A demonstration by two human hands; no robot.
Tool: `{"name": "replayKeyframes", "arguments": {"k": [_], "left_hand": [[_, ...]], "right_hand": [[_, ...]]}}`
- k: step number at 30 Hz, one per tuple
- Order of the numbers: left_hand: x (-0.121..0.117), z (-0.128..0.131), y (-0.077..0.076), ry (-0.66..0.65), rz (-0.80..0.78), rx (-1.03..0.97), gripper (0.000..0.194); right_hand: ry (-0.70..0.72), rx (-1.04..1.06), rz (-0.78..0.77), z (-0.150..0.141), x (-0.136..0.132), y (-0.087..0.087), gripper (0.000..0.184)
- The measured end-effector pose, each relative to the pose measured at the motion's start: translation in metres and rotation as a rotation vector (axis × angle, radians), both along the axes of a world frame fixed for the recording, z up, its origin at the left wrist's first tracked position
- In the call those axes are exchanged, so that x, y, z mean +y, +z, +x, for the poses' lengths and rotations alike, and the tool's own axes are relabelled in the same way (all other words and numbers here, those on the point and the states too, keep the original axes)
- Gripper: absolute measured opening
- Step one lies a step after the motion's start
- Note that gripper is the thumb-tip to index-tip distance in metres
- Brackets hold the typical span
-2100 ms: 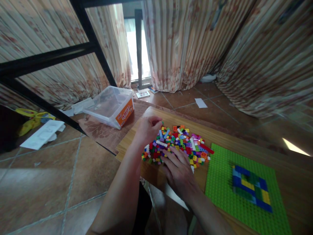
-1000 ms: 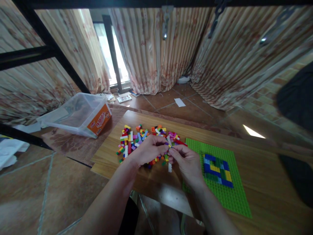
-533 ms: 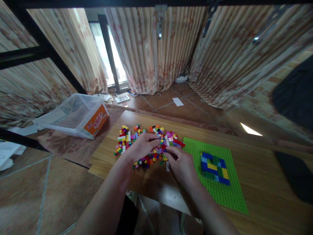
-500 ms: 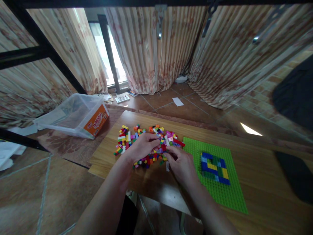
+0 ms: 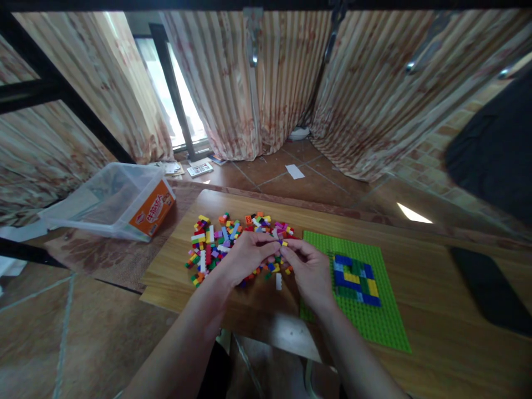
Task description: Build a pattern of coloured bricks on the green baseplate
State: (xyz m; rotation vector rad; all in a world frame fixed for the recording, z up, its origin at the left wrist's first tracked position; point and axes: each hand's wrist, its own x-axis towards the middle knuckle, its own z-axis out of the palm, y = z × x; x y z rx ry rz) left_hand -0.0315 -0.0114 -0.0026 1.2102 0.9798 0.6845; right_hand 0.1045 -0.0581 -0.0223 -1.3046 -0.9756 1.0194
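My left hand and my right hand meet fingertip to fingertip above a heap of loose toy bricks. Pinched between them is a small toy brick with yellow showing; the fingers cover most of it. To the right of my right hand lies a green baseplate. On it sits a flat block of joined bricks in blue, light blue, green and yellow. A white brick rests on the table just below my fingertips.
The wooden table carries a dark flat object at the right. A clear plastic bin with an orange label stands on the mat at the left. Curtains hang behind, and papers lie on the tiled floor.
My hands have come together at the fingertips, where before they were apart over the heap. The whole view has shifted slightly, with the scene moving left.
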Motion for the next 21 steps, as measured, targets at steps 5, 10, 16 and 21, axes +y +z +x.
{"name": "replayKeyframes", "arguments": {"k": [5,10,16,21], "left_hand": [[0.0,0.002,-0.001,0.059,0.01,-0.072,0.027],[-0.001,0.004,0.0,0.092,0.037,-0.102,0.023],[-0.004,0.008,-0.001,0.061,-0.008,-0.115,0.024],[-0.008,0.012,0.002,0.067,-0.071,-0.197,0.031]], "right_hand": [[-0.019,0.002,-0.018,0.001,-0.001,0.004,0.019],[-0.003,0.049,-0.033,0.004,-0.001,0.002,0.023],[-0.001,0.039,-0.025,0.01,-0.001,-0.003,0.022],[0.007,-0.008,-0.006,0.014,-0.003,-0.003,0.023]]}}
